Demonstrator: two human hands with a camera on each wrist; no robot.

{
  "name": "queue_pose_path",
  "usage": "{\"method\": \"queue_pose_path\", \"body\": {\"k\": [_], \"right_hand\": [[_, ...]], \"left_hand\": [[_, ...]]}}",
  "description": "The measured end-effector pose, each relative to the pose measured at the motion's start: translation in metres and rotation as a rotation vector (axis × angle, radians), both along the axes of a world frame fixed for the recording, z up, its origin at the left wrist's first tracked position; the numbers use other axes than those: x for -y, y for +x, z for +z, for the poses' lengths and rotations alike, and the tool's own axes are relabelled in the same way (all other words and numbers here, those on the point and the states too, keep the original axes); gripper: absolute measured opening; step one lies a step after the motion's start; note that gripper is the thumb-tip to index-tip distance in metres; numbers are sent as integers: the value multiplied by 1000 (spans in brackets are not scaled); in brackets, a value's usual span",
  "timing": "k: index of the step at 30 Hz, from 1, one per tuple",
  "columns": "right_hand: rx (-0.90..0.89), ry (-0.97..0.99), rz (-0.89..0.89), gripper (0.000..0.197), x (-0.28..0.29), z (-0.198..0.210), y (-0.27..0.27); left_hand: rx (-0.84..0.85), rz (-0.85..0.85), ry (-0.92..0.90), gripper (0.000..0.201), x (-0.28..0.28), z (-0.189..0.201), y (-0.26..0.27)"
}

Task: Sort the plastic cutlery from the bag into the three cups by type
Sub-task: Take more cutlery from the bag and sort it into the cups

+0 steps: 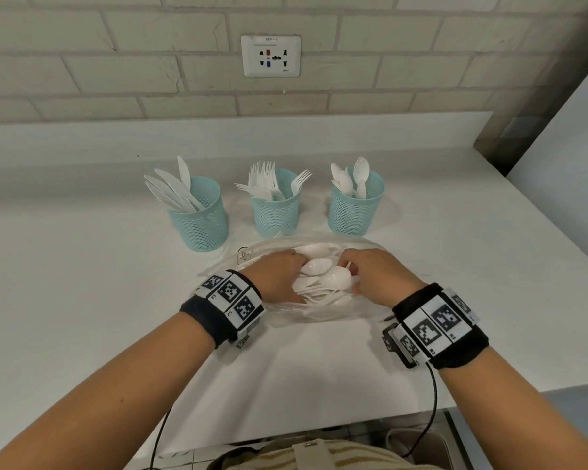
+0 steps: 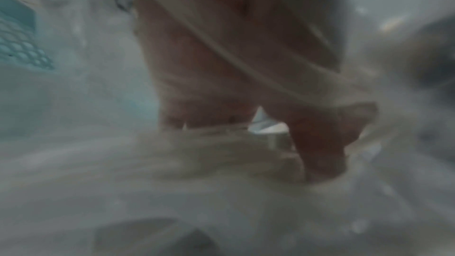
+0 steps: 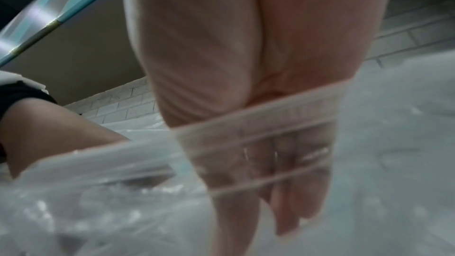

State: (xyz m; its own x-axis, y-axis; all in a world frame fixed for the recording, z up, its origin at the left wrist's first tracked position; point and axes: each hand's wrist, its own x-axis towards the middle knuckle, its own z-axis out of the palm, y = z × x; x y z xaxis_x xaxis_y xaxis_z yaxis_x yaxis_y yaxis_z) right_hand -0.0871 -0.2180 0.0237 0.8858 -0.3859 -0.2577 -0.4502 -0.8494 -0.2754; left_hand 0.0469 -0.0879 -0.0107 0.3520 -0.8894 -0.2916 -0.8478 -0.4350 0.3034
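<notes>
- Both hands are in the clear bag [image 1: 319, 313] on the bench [image 1: 82, 300], digging through the spoons [image 1: 336, 278].
- Left hand [image 1: 279, 276] and right hand [image 1: 374, 276]: can't tell what either grip is actually holding.
- That cutlery looks light, stiff and slippery, so I'd grab one by the handle.
- Knife cup [image 1: 202, 222], fork cup [image 1: 275, 212] and spoon cup [image 1: 353, 208] stand just behind the bag, with floppy plastic in the way.
</notes>
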Motion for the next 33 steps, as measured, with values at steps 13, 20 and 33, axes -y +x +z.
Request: {"method": "queue_pose_path", "body": {"k": [13,20,33], "right_hand": [[12,9,-25,49,-1,1,2],[2,14,-10,50,4,5,-3],[520,145,-133,48,8,19,-9]], "left_hand": [[-44,-6,14,63,8,4,-3],[-57,-3,93,45,11,8,-2],[-153,23,-84,36,-1,34,4]]}}
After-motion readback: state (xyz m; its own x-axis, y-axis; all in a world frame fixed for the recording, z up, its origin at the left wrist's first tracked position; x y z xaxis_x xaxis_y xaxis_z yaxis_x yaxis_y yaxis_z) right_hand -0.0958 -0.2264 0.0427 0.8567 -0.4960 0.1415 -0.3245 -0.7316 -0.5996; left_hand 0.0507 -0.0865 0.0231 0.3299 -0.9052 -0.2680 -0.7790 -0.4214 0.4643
